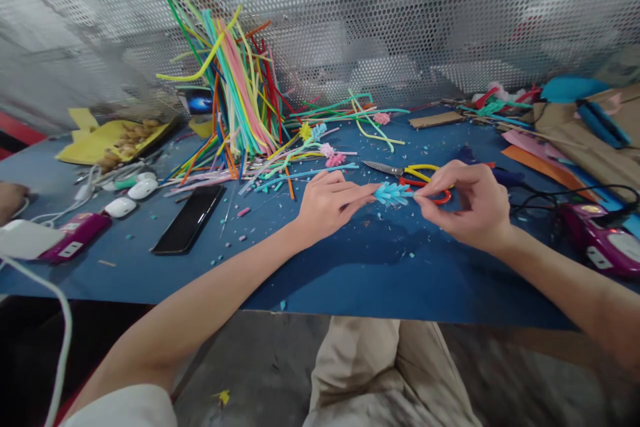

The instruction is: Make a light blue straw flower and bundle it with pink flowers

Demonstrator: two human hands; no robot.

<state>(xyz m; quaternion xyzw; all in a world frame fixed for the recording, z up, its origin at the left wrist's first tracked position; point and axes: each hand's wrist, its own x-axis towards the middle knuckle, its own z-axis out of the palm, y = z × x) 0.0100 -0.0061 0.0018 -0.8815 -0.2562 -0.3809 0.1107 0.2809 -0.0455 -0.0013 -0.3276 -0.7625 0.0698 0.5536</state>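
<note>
A light-blue pipe-cleaner flower spike point(393, 194) with short leafy loops stretches between my two hands above the table. My left hand point(327, 205) pinches its left end. At the right tip, the thumb and forefinger of my right hand point(465, 203) are closed on its thin end. Just behind the spike lie scissors point(395, 169) with yellow and red handles, partly covered by my right hand. Small finished pipe-cleaner flowers in pink point(335, 159), blue point(319, 131) and yellow point(305, 131) rest further back.
A tall bundle of coloured pipe cleaners point(240, 93) stands at the back left. A black phone point(187, 220) and purple power strip point(75, 237) lie left. Another purple device point(605, 240) with cables is at right. Behind rises a perforated metal panel point(400, 20). Someone's hand point(13, 201) shows at the left edge.
</note>
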